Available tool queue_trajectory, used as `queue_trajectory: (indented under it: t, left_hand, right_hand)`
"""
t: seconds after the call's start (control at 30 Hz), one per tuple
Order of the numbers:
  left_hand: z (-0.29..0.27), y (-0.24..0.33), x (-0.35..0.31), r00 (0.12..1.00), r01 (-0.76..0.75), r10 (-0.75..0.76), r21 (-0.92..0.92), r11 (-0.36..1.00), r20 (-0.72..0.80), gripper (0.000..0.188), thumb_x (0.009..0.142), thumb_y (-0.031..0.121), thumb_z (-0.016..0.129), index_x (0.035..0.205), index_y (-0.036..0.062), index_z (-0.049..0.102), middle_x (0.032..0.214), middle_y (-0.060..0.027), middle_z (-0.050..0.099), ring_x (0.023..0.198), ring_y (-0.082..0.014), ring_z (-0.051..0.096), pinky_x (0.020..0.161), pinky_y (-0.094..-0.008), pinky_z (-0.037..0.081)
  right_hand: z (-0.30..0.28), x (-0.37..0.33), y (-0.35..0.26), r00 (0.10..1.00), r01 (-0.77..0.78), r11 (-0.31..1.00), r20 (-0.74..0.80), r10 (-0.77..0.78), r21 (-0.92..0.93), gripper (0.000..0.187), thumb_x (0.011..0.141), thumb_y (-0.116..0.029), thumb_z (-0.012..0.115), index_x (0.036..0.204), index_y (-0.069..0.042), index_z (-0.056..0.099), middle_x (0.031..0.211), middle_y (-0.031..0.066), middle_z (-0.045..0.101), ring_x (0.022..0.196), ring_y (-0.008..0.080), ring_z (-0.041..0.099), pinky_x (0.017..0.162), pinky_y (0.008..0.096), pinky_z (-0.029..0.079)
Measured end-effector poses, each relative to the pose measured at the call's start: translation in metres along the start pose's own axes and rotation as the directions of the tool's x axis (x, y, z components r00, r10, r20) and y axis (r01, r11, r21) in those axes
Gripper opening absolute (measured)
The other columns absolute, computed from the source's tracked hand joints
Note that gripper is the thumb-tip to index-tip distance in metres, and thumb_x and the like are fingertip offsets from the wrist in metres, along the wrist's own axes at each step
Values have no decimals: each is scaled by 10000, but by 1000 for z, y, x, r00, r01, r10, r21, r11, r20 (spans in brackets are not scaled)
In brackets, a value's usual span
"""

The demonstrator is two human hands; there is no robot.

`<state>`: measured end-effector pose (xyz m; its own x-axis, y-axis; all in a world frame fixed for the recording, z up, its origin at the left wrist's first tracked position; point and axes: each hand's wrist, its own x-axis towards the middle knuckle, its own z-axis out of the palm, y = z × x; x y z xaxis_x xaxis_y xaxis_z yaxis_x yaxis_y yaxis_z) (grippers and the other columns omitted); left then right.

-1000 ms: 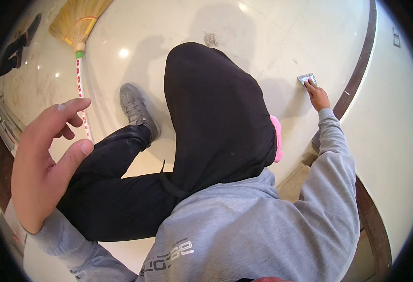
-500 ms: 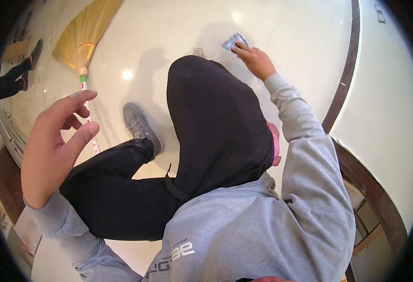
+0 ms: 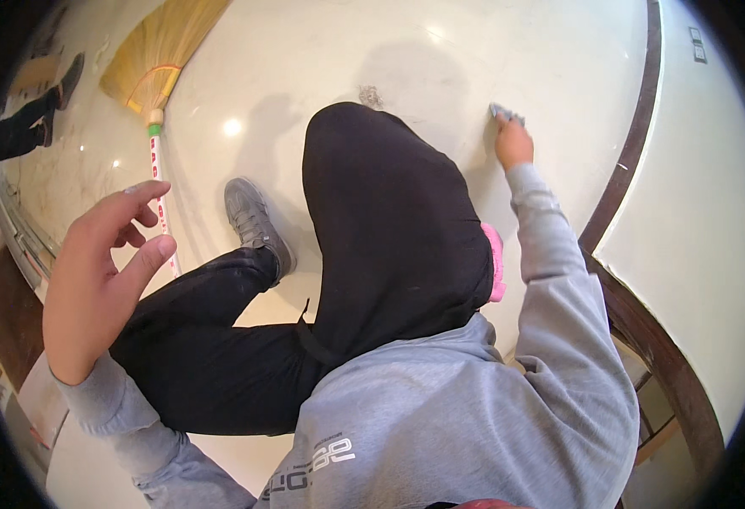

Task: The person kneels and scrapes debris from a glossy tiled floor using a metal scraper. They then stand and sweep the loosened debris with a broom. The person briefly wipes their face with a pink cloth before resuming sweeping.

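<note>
**Right hand grips a flat grey-blue piece low over the pale floor**

The fingers of the right hand [image 3: 515, 146] are closed on the flat grey-blue piece [image 3: 500, 110], which sticks out past their tips, ahead of the right knee; whether it touches the pale floor [image 3: 551, 85] is unclear. The left hand [image 3: 92, 276] holds nothing — thumb and fingers curved and parted, in view across the white handle of a straw broom [image 3: 154, 81]. A small heap of debris [image 3: 371, 96] lies left of the piece, just beyond the knee. Farther right, a dark brown strip [image 3: 624, 165] edges the floor; at far left is another person's leg [image 3: 25, 127].
</note>
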<state>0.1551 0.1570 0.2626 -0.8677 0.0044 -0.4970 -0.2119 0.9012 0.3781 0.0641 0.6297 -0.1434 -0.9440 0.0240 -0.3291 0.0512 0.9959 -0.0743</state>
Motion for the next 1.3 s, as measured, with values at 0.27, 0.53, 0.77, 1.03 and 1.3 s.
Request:
queue_trajectory:
  t: [0.27, 0.53, 0.77, 1.03, 1.3]
  left_hand:
    - [-11, 10, 0, 998, -54, 54, 16, 998, 45, 438, 792, 70, 687, 1221, 69, 600, 939, -68, 584, 811, -161, 519, 787, -286, 445]
    - [-11, 1, -13, 999, -33, 32, -40, 999, -43, 426, 752, 38, 720, 1165, 65, 618, 912, -76, 602, 770, -187, 519, 741, -295, 453]
    - [-8, -5, -2, 998, -64, 64, -60, 996, -9, 437, 736, 27, 722, 1160, 64, 620, 918, -80, 609, 764, -193, 533, 739, -294, 457]
    - [-17, -8, -8, 999, -17, 19, -55, 998, 34, 462, 763, 65, 696, 1213, 51, 592, 982, -97, 595, 845, -188, 530, 796, -300, 447]
    - [-17, -14, -10, 999, -26, 28, -68, 997, 28, 455, 764, 52, 687, 1210, 46, 594, 973, -91, 591, 843, -187, 528, 800, -295, 442]
  right_hand:
    - [-6, 41, -10, 1000, -6, 995, 7, 7, -96, 384, 979, -237, 344, 1007, -32, 667, 965, 224, 666, 925, 393, 640, 837, 469, 513]
    - [-32, 46, -33, 994, -19, 990, 108, 34, -136, 365, 947, -264, 404, 1001, -32, 681, 1053, 194, 663, 1001, 374, 628, 856, 471, 505]
    - [-12, 63, 8, 995, -46, 986, 75, 59, -161, 438, 977, -350, 372, 1000, -52, 692, 1014, 219, 664, 964, 396, 633, 868, 471, 497]
    - [-12, 79, -4, 998, 32, 973, 64, -18, -228, 446, 983, -351, 357, 1006, -49, 685, 1021, 224, 660, 977, 400, 626, 878, 483, 489]
    - [28, 33, 1, 995, -22, 980, 96, 42, -198, 403, 995, -288, 318, 1074, -58, 639, 1016, 226, 659, 940, 398, 626, 846, 490, 496]
